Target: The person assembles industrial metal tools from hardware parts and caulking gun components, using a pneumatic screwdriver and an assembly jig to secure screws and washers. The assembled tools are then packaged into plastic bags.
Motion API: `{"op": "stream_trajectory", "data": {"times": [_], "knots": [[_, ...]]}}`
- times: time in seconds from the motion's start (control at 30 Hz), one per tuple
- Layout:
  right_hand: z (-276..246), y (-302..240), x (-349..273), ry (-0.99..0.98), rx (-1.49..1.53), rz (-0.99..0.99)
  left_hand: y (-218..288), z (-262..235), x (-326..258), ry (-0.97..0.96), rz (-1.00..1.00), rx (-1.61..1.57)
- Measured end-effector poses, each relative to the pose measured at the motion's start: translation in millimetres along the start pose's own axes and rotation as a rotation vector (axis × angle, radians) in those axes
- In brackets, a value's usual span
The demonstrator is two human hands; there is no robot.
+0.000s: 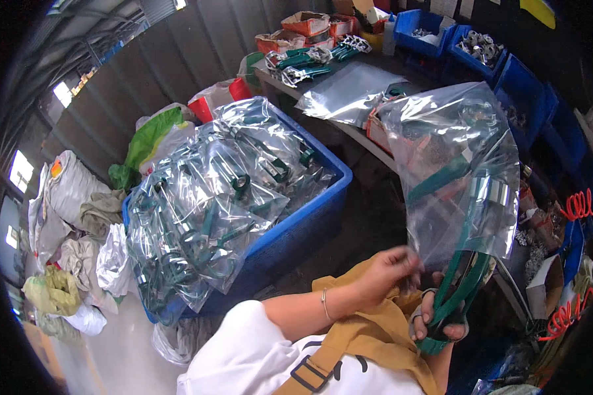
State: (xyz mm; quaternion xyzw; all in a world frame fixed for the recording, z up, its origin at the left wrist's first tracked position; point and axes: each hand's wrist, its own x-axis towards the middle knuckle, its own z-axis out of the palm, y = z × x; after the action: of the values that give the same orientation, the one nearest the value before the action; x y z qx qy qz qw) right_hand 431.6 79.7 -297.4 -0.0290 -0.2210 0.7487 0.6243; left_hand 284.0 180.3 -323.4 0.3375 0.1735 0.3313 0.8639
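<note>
My right hand [441,319], in a fingerless glove, is closed around the green handles [464,289] of a metal-headed hand tool, perhaps pliers or shears. A large clear plastic bag [451,224] covers the tool's upper part, and the handles stick out below it. Another green bar [441,178] shows through the film; I cannot tell whether it belongs to the same tool. My left hand [392,270], a bracelet on its wrist, is beside the bag's lower left edge. Its fingertips are bent and blurred, so any hold on the film is unclear.
A blue crate [296,217] at left is heaped with bagged green-handled tools [211,178]. On the bench behind lie flat clear bags [349,92] and unbagged green tools [303,62]. Blue parts bins [478,49] and red coiled hoses [578,205] line the right; sacks [72,191] lie far left.
</note>
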Motion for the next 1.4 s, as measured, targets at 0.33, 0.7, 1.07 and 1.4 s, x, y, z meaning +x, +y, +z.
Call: {"op": "stream_trajectory", "data": {"times": [0.33, 0.7, 1.07, 1.4], "knots": [[12.0, -10.2, 6.5, -0.001, -0.032, -0.033, -52.0, -7.2, -38.0, -0.468, -0.241, 0.124], [-3.6, 3.1, 37.9, -0.310, -2.483, -0.071, 34.9, -54.3, -28.4, 0.223, 0.217, 0.156], [26.1, 48.9, 120.3, -0.188, -1.320, 0.697, 88.0, -102.2, -141.0, 0.620, 0.959, 2.055], [95.3, 23.9, 167.1, -0.313, -1.010, 0.766, 185.2, -50.1, -147.9, 0.265, 1.368, 2.499]]}}
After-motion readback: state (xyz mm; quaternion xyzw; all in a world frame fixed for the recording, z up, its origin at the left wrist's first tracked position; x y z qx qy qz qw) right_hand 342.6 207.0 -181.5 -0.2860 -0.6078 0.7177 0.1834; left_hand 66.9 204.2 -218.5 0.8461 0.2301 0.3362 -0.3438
